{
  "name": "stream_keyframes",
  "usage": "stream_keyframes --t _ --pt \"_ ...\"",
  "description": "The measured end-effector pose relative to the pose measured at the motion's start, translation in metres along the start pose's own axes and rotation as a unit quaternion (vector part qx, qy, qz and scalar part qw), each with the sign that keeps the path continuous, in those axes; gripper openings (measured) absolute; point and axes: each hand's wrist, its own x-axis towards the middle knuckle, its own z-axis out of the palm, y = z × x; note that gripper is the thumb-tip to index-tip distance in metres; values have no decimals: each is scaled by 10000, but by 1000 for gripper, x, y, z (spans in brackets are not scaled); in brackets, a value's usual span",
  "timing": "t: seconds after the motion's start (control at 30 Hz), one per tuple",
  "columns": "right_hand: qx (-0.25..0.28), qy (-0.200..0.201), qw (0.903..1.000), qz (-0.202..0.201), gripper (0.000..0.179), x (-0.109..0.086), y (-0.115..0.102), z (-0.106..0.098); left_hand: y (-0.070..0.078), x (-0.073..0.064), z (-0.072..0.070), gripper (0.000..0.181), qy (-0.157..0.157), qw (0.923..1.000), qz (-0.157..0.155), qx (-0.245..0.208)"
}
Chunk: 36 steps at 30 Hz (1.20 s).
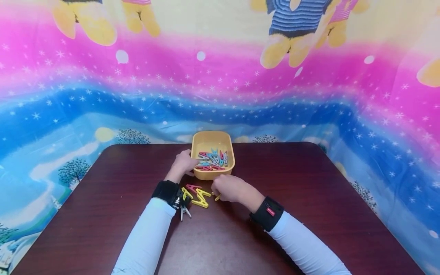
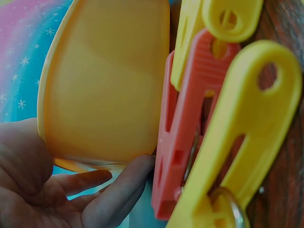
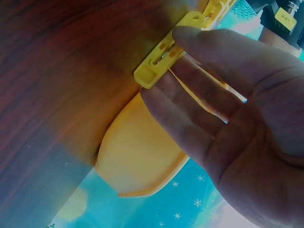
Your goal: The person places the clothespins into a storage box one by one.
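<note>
A yellow plastic bin [image 1: 206,175] stands near the far edge of the table, with several red, blue and pale clothespins [image 1: 214,160] inside. My left hand [image 1: 183,163] grips its left side, fingers against the outer wall in the left wrist view. Just in front of the bin, my right hand [image 1: 232,188] pinches a yellow clothespin [image 3: 167,50] between thumb and fingers. Left of that hand lie loose clothespins: yellow ones [image 1: 201,199], a red one [image 2: 192,114] and a whitish one [image 1: 185,212], the last partly hidden by the left wrist strap.
The dark reddish-brown tabletop [image 1: 295,183] extends around the bin on both sides. A colourful printed cloth [image 1: 220,84] with snowflakes and trees hangs behind the table. Black straps [image 1: 268,214] with devices circle both wrists.
</note>
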Motion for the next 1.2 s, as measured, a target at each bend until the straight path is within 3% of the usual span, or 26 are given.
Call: stream_keyframes --t 0.27,0.83,1.03,1.2 --pt "-88 -16 9999 66 30 0 -3 -3 0 0 -1 53 22 9999 70 108" --pt "-304 -312 9989 -176 21 -2 -4 -1 0 0 -2 51 49 9998 37 182" --pt "-183 -193 9992 -298 17 -4 -2 -4 0 -2 -1 51 32 9999 17 136" --pt "69 40 9977 -673 18 -7 1 -12 1 -1 0 51 3 9999 58 88"
